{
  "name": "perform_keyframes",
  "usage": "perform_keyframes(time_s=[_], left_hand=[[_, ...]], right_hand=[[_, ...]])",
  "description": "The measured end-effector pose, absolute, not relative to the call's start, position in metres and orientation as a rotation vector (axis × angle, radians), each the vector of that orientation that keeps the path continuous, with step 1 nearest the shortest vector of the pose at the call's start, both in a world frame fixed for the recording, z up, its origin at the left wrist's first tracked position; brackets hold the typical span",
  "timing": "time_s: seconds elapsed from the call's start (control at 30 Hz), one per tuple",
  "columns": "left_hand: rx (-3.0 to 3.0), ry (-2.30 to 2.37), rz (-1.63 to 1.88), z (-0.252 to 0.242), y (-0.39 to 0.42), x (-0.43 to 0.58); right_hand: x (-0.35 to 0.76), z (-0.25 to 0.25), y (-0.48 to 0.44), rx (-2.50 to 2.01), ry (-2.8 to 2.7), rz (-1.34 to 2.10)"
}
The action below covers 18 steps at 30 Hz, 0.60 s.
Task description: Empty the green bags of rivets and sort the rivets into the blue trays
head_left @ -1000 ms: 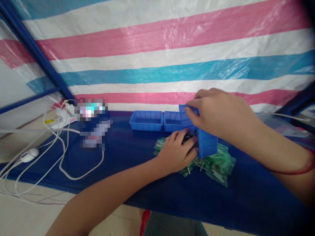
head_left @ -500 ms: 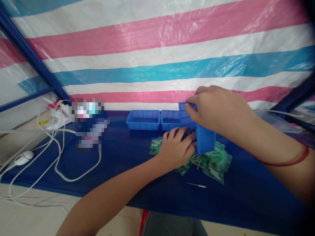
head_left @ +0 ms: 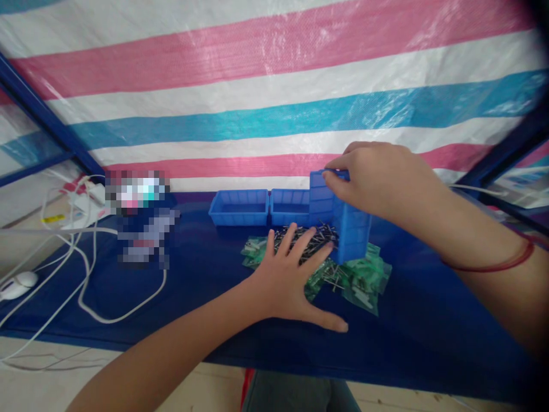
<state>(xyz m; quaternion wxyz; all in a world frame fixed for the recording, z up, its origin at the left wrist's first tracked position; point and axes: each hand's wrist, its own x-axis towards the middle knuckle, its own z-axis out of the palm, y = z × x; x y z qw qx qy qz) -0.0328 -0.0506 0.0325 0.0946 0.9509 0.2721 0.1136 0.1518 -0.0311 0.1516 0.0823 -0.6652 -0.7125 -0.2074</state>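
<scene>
My right hand (head_left: 377,177) grips the top edge of a blue plastic bin (head_left: 355,234), which is tipped up on its end with its open side facing left. Beside that opening lies a pile of thin metal blind rivets (head_left: 326,233), some close against the bin. Under and around the rivets are small green plastic bags (head_left: 369,273) with pale pieces inside. My left hand (head_left: 285,283) is spread palm down at the near left side of the pile, fingers apart and thumb stretched to the right. It covers part of the rivets and bags.
Two more blue bins, a left bin (head_left: 240,220) and a middle bin (head_left: 289,218), stand at the back of the dark blue table (head_left: 412,337). White cables (head_left: 103,319) and a white mouse (head_left: 19,284) lie at left. A striped sheet (head_left: 257,126) hangs behind.
My left hand has drawn back toward me from the rivets and its fingers have spread. Its thumb now covers where a lone rivet lay. The right hand still holds the tipped bin.
</scene>
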Motion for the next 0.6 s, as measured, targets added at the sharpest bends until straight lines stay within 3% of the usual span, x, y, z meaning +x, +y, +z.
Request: perform_keyframes(time_s=[0.6], left_hand=[[2.870,0.870,0.455,0.021,-0.045,-0.025]], right_hand=[[0.151,0.156,-0.057,-1.526,-2.397,-0.866]])
